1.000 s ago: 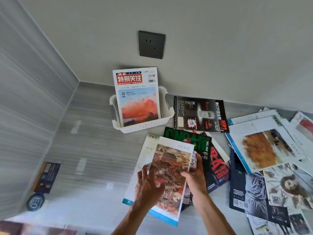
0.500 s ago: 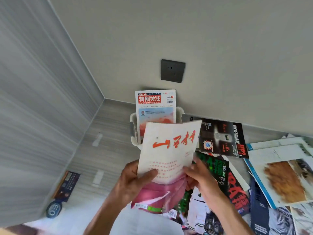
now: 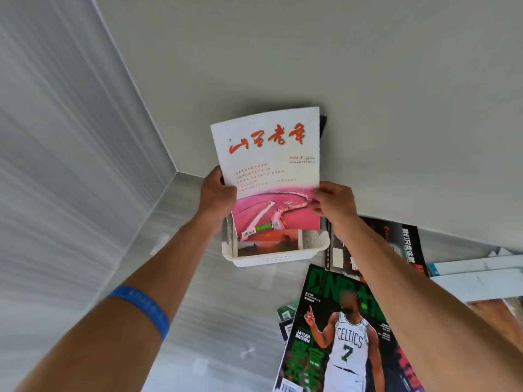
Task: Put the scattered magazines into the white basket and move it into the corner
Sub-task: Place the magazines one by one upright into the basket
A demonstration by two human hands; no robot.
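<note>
I hold a white and pink magazine upright with red brush lettering, its lower edge just above the white basket. My left hand grips its left edge and my right hand pinches its right edge. The basket stands on the floor against the back wall, with another magazine showing an orange cover standing inside it. A green basketball magazine lies on the floor in front of the basket, to the right.
A black magazine lies right of the basket by the wall. More white magazines spread at the far right. The room corner lies left of the basket. A dark wall socket peeks out behind the held magazine.
Both hands lifted the magazine off the pile, turned it upright and carried it forward over the basket. My view moved closer to the wall.
</note>
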